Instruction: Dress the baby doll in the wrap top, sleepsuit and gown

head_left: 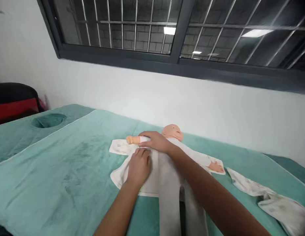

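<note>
A baby doll (172,131) in white clothes lies on its back on a teal bed cover, its head toward the wall. Beneath it a white baby shirt (119,177) is spread, with sleeves out to both sides. My right hand (156,141) reaches across the doll, thumb and fingers around its white-sleeved arm (133,140). Just below, my left hand (140,165) has its fingers bent onto the shirt cloth by that arm; the fingertips are partly hidden. On the right, the doll's other hand (216,167) rests over the other shirt sleeve.
A crumpled white patterned baby garment (272,198) lies at the right. The teal cover (59,173) has a round hole (49,120) at the far left, near a black and red bag-like object (17,103). Behind are a white wall and a barred window (118,52).
</note>
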### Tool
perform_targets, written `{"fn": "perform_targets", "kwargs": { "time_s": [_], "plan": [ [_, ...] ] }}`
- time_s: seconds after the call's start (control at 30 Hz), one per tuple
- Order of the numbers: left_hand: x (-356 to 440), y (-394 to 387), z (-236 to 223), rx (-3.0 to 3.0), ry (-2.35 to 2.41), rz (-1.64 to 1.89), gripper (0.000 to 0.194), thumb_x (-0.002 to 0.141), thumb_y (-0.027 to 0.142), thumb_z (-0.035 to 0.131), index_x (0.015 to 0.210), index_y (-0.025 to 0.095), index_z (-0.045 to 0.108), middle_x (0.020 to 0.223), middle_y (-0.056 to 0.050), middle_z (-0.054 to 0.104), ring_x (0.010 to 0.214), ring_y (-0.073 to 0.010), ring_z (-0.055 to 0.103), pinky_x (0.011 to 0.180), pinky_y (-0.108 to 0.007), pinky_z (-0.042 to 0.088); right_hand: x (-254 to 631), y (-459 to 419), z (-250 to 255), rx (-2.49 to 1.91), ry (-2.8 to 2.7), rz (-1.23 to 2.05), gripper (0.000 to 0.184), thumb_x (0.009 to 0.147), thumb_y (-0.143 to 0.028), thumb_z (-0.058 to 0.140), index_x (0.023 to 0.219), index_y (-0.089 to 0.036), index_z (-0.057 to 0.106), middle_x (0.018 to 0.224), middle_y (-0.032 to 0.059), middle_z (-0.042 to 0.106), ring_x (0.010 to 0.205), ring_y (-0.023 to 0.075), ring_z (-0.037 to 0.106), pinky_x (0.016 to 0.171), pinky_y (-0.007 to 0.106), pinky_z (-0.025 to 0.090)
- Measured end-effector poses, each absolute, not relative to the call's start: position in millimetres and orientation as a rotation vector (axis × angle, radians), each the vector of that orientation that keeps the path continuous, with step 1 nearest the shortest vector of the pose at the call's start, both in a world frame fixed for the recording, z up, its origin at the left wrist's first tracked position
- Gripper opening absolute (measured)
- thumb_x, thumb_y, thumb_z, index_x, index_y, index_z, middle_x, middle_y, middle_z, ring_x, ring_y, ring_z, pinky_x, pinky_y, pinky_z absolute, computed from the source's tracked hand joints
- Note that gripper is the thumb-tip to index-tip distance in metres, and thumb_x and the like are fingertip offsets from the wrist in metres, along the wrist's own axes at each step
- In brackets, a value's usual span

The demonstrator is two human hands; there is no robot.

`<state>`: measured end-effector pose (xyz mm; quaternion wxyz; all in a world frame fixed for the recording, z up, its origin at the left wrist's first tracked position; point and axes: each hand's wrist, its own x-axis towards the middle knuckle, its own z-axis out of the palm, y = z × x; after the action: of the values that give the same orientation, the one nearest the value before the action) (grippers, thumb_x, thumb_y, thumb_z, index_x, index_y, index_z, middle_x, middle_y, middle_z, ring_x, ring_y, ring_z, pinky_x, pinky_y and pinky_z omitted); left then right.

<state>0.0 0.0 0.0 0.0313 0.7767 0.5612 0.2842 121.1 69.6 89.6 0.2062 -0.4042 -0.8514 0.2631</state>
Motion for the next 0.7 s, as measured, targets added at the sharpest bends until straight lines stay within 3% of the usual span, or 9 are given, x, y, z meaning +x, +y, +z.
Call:
{"fn": "perform_targets", "kwargs": {
  "time_s": [0.13,0.33,0.53,0.7],
  "plan": [
    [-26,15,5,2.138,2.123,0.734,0.031,0.086,0.026,0.048,0.112,0.016,0.062,0.112,-0.013,0.062,0.108,-0.03,0.051,0.084,-0.04,0.042,131,62,91,-1.097,-2.335,0.768,0.039,0.08,-0.055,0.062,0.108,-0.028,0.066,0.116,-0.0014,0.065,0.108,0.0211,0.057,0.09,0.03,0.04],
    [-49,21,5,1.723,2.0,0.93,0.02,0.085,0.026,0.044,0.089,0.021,0.063,0.092,-0.007,0.067,0.083,-0.0221,0.06,0.065,-0.03,0.04,128,53,88,-1.192,-2.479,0.709,0.04,0.08,-0.063,0.057,0.104,-0.034,0.069,0.106,-0.0012,0.066,0.097,0.0208,0.059,0.08,0.03,0.041],
    [-54,15,10,1.328,1.746,1.306,0.017,0.081,0.03,0.051,0.078,0.019,0.062,0.08,-0.003,0.068,0.076,-0.0177,0.061,0.069,-0.027,0.042,129,55,83,-1.435,-2.557,0.424,0.044,0.079,-0.065,0.054,0.104,-0.032,0.069,0.105,0.001,0.067,0.092,0.0224,0.059,0.072,0.03,0.038],
    [-47,11,9,1.411,1.765,1.384,0.019,0.083,0.034,0.051,0.076,0.019,0.06,0.075,-0.001,0.065,0.071,-0.0165,0.058,0.069,-0.027,0.042,124,60,78,-1.516,-2.654,0.217,0.04,0.082,-0.06,0.052,0.102,-0.03,0.069,0.1,0.0027,0.069,0.089,0.0224,0.061,0.075,0.031,0.038]
  ]
}}
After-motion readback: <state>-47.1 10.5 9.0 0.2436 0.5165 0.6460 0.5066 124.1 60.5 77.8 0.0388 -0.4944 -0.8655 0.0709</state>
